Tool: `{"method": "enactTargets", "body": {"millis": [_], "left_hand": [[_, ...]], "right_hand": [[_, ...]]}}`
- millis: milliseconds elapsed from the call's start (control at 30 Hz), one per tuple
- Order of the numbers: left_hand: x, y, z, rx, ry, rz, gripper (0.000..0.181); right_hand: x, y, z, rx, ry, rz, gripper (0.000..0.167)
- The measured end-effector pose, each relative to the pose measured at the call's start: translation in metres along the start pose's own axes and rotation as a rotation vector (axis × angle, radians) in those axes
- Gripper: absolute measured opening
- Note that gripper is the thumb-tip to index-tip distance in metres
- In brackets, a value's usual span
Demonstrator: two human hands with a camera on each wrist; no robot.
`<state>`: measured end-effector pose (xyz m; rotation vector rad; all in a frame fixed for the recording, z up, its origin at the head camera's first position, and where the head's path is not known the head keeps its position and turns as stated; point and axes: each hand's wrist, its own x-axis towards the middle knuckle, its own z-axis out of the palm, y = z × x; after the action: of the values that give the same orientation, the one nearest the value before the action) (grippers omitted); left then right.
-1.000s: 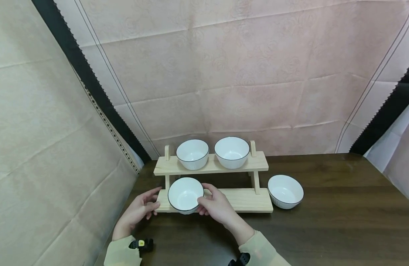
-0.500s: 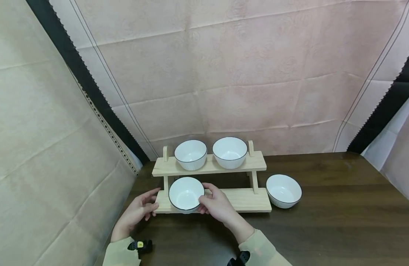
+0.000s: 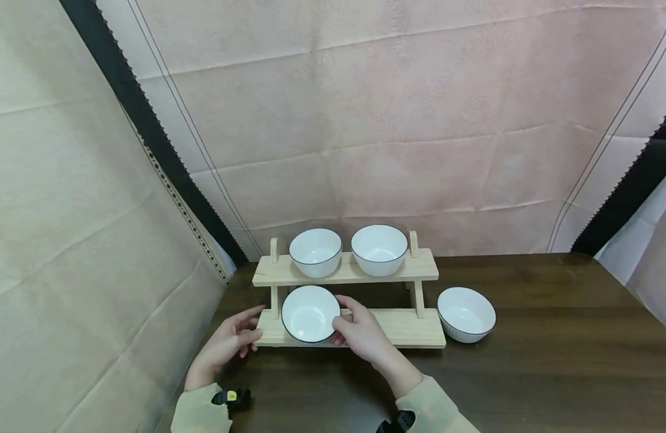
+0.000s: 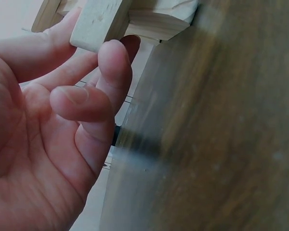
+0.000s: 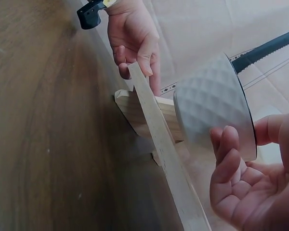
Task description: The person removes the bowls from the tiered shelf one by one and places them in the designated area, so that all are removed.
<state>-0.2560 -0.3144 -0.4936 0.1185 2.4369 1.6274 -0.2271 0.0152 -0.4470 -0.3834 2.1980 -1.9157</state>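
In the head view, my right hand [image 3: 362, 331] pinches the right rim of a white, dark-rimmed bowl [image 3: 310, 314] over the left part of the lower board of a two-tier wooden rack [image 3: 403, 328]. The right wrist view shows the bowl's diamond-textured side [image 5: 209, 101]; whether its base touches the board, I cannot tell. At the rack's left end, my left hand [image 3: 230, 340] holds the end of the lower board [image 4: 101, 24] between thumb and fingers. Two similar bowls, a left one [image 3: 316, 252] and a right one [image 3: 379, 250], stand on the upper tier.
Another white bowl [image 3: 466, 314] stands on the dark wooden table [image 3: 555, 361], just right of the rack. Upright posts [image 3: 417, 297] join the two tiers. Pale fabric [image 3: 392, 120] hangs behind the table, and more [image 3: 94, 270] hangs at the left.
The bowl in my right hand has shifted slightly right along the lower board, and less of its outer side shows below the rim. My left hand stays at the board's end.
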Motion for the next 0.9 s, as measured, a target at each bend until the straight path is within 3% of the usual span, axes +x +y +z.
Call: {"method": "enactTargets", "body": {"millis": [300,400,567,733,900], "left_hand": [[-0.003,0.006,0.001,0.009,-0.008,0.001,0.062],[-0.007,0.016,0.001,-0.004,-0.027,0.001,0.061],[-0.015,0.03,0.001,-0.016,-0.052,0.006,0.062],[-0.012,0.025,0.001,-0.012,-0.055,0.01,0.063],[-0.004,0.009,0.0,-0.019,-0.045,0.011,0.065]], "right_hand": [[-0.007,0.0,-0.016,-0.031,-0.004,0.003,0.05],[-0.017,-0.012,-0.024,-0.028,-0.008,0.01,0.05],[-0.019,-0.006,-0.037,-0.037,0.009,0.01,0.05],[-0.021,0.002,-0.048,-0.046,0.019,0.009,0.051],[-0.028,0.001,-0.06,-0.069,0.012,0.008,0.052]]}}
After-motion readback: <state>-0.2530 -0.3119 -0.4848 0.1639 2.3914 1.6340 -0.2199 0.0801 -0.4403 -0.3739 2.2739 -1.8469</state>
